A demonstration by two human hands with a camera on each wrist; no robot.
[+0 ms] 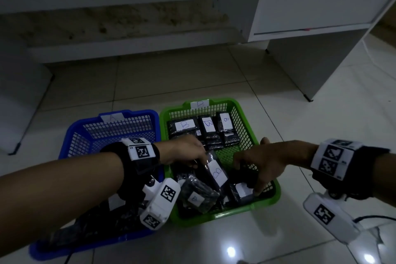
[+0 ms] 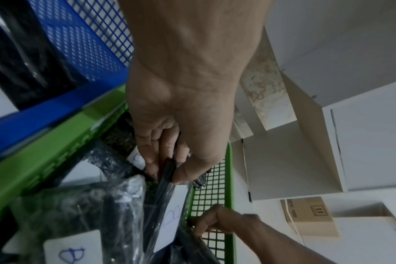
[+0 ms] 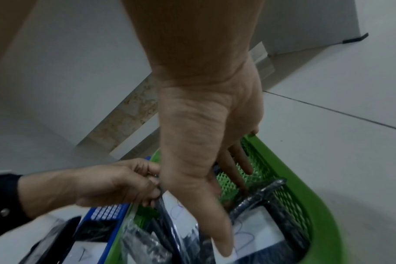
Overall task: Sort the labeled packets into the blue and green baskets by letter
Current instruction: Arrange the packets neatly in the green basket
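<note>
In the green basket [image 1: 246, 118] on the tiled floor [image 1: 321, 135], left hand [image 1: 186, 152] pinches the top edge of a B-labeled packet [image 1: 215, 172], standing tilted. Right hand [image 1: 260, 162] has straight fingers pressing down on a neighbouring packet [image 1: 242, 192]. Blue basket [image 1: 70, 135] sits touching on the left.

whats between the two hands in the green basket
A black packet with a white B label stands tilted between the left hand, which pinches its top edge, and the right hand. The head view shows it best.
</note>
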